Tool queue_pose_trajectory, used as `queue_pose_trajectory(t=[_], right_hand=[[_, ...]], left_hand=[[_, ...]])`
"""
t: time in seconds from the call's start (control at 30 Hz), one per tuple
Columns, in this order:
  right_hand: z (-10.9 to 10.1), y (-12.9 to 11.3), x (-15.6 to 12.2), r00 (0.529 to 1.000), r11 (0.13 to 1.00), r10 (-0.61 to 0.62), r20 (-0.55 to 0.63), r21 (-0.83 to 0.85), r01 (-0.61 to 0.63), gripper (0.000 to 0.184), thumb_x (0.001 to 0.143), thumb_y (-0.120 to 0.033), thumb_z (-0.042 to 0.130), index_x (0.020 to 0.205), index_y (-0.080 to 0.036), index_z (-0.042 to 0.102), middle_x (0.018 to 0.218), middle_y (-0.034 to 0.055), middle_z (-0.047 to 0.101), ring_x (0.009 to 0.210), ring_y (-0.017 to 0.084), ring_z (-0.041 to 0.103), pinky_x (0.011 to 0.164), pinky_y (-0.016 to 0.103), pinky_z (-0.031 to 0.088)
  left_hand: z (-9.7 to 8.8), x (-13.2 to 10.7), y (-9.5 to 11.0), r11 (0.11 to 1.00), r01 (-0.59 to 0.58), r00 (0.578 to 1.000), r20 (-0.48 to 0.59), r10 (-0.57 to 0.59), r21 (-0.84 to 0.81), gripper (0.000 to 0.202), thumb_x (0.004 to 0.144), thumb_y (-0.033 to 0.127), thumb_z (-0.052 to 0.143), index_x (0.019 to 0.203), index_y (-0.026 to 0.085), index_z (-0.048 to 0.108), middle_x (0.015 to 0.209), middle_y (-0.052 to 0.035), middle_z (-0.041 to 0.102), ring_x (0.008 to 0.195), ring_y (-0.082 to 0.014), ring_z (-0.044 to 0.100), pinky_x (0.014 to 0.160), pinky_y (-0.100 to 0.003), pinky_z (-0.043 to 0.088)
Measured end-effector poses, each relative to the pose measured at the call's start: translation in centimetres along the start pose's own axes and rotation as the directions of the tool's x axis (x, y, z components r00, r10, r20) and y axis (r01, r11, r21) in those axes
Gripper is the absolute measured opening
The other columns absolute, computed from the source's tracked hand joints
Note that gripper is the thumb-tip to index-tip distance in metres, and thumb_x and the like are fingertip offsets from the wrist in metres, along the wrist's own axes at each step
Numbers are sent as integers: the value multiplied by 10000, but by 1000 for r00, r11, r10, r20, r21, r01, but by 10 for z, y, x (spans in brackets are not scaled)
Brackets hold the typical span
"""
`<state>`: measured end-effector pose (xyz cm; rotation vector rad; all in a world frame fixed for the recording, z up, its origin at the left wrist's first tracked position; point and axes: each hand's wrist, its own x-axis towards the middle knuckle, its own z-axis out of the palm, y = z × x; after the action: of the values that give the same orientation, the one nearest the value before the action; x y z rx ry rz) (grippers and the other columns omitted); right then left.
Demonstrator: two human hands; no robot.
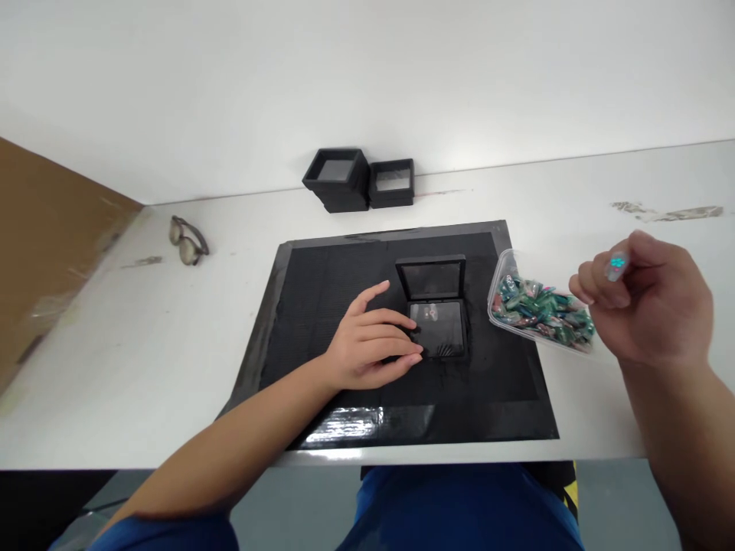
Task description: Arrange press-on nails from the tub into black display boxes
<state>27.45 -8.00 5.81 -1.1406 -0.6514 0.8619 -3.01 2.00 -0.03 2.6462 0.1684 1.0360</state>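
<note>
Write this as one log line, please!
left hand: at left edge of open black case | right hand: holding small teal-marked packet | clear tub: at right edge of mat

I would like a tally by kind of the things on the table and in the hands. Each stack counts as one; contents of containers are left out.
Open black case: 1
Small packet in the right hand: 1
Clear plastic tub: 1
Stacks of black frames: 2
Black mat: 1
Pair of glasses: 1
Total: 7

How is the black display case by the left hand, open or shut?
Open. The black display case has its lid standing up at the back, so its inside shows, beside the left hand.
</note>
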Motion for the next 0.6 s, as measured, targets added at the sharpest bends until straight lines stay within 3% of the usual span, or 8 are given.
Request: queue_pose_trajectory(t=[0.13, 0.3, 0.4, 0.6], right_hand=[[-5, 0, 2, 999, 999, 8, 46, 43, -10, 353, 897, -391, 533, 610, -228, 657, 400, -32, 333, 416, 108, 317, 483, 295, 325], [-8, -2, 2, 980, 990, 142, 141, 0, -144, 504, 950, -599, 434, 736, -240, 714, 463, -1, 425, 471, 134, 394, 523, 313, 373], [-6, -1, -1, 972, 987, 158, 174, -54, -151, 462, 936, -625, 502, 784, -245, 716, 484, -11, 437, 490, 132, 402, 535, 310, 384], [-4, 4, -6, 964, 975, 164, 211, -184, -126, 300, 852, -526, 729, 815, -237, 659, 546, -46, 445, 547, 111, 405, 556, 287, 360]], left_hand=[[0, 0, -1, 1000, -4, 1000, 14, 5, -17, 101, 817, 201, 773, 862, 234, 690, 720, 96, 760, 822, -130, 762, 1265, -490, 334], [-1, -1, -2, 1000, 4, 999, 32, -4, -23, 86, 828, 204, 758, 866, 239, 690, 736, 98, 768, 819, -127, 764, 1252, -471, 358], [-2, -1, -2, 999, 15, 999, 38, -13, -30, 81, 835, 203, 750, 866, 244, 688, 745, 102, 771, 820, -125, 764, 1243, -466, 369], [-1, 0, -2, 999, 12, 999, 38, -11, -40, 85, 829, 205, 759, 861, 240, 688, 742, 96, 772, 812, -125, 764, 1241, -454, 376]])
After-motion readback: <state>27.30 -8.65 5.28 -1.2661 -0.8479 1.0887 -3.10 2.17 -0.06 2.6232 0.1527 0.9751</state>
